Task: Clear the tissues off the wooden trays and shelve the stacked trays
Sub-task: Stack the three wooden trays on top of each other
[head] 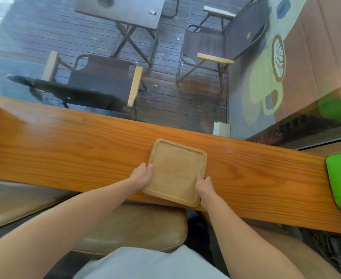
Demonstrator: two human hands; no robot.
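Head view: your left hand [142, 175] and right hand [204, 187] are each clamped on opposite side edges of the trays [175, 171], no tissue on top. The trays rest on the desk [65, 141], near edge overhanging. Judged rigid, light, smooth wood: keep thumbs over rims, lift level.

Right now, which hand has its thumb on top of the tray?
The right hand: its thumb lies on the tray near the right rim. The left hand grips the left edge, fingers curled over.
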